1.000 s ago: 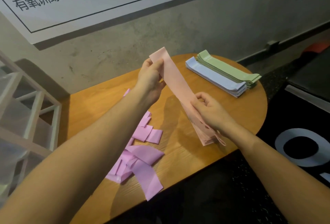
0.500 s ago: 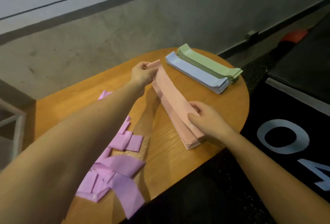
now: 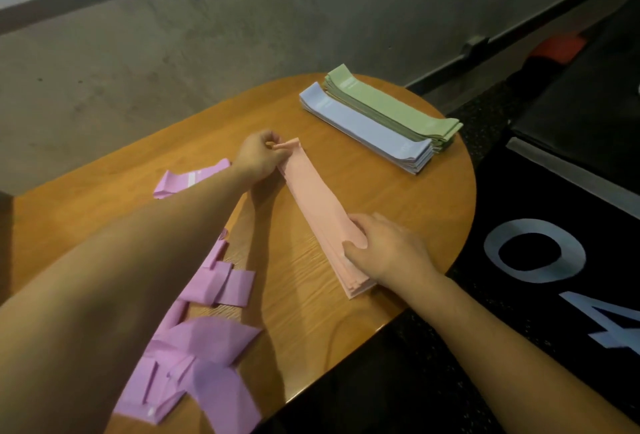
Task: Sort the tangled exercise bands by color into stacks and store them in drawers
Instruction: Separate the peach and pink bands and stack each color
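Head cam: my left hand (image 3: 259, 156) pinches the pink stack's (image 3: 320, 212) far end, right hand (image 3: 388, 246) grips its near end on wooden desk (image 3: 398, 198); purple tangle (image 3: 194, 347) left, blue (image 3: 367, 128) & green (image 3: 391, 104) stacks far side, concrete wall behind.

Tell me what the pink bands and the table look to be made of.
Pink bands: seemingly thin, matte rubber or latex; they lie flat, and the end pinched by the left hand curls softly. Table: wood or wood-look laminate, smooth with a slight sheen; grain lines show, but the look cannot settle which.
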